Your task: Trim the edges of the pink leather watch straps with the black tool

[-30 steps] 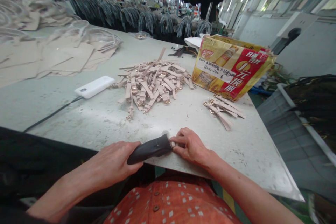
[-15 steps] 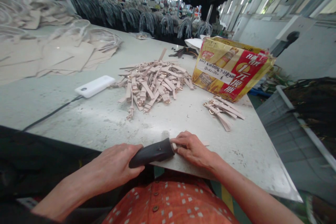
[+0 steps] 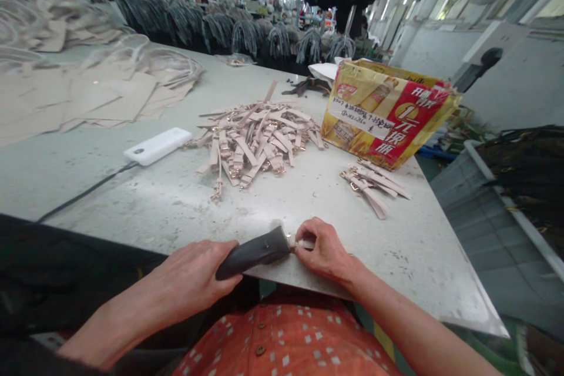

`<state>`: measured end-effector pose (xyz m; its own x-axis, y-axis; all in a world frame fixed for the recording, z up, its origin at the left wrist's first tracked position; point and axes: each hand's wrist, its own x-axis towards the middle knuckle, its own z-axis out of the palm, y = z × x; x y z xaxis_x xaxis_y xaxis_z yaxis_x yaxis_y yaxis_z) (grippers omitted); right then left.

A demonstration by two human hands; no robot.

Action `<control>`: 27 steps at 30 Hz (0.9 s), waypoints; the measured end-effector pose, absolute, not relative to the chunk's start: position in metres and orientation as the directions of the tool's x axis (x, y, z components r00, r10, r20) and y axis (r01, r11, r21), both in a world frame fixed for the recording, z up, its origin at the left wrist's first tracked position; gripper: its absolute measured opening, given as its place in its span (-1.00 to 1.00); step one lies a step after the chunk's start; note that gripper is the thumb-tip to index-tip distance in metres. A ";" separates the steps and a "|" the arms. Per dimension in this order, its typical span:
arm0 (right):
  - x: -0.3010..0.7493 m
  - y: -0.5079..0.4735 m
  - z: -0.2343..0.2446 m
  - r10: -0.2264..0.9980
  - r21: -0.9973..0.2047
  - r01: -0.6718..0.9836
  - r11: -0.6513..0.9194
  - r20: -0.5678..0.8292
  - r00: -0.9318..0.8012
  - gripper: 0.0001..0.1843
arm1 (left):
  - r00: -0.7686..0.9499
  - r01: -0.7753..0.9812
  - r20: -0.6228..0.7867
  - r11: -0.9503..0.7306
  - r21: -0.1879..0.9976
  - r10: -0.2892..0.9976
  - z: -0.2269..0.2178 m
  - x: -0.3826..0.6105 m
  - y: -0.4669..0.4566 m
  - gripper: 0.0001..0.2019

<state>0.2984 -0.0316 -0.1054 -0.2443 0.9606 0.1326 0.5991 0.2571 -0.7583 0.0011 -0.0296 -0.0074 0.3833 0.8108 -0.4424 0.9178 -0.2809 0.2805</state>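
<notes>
At the table's near edge, my left hand (image 3: 207,270) is wrapped round a dark, flat tube-like piece (image 3: 258,251), which looks like black leather or a sleeve. A short beige strap (image 3: 304,243) with a small metal fitting meets the dark piece's right end. My right hand (image 3: 324,249) pinches this strap between thumb and fingers. How strap and dark piece join is too small to tell. Beyond my hands lies a heap of beige buckled straps (image 3: 259,144). Several more straps (image 3: 372,185) lie in a small group to the right.
A yellow and red carton (image 3: 388,114) stands at the right back. A white power bank (image 3: 158,145) with a black cable lies left of the heap. Beige panels (image 3: 114,91) are stacked at the far left. A grey bin (image 3: 497,235) stands beyond the table's right edge.
My right hand's fingers have curled and shifted slightly right along the strap, so more of it shows. The dark piece's right end has moved slightly left and up.
</notes>
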 end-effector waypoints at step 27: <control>0.328 -0.036 -0.099 0.879 -0.747 0.535 0.394 0.137 -0.457 -0.61 | 0.419 0.900 -0.386 -0.322 0.293 0.822 -0.010 -0.005 -0.017 -0.60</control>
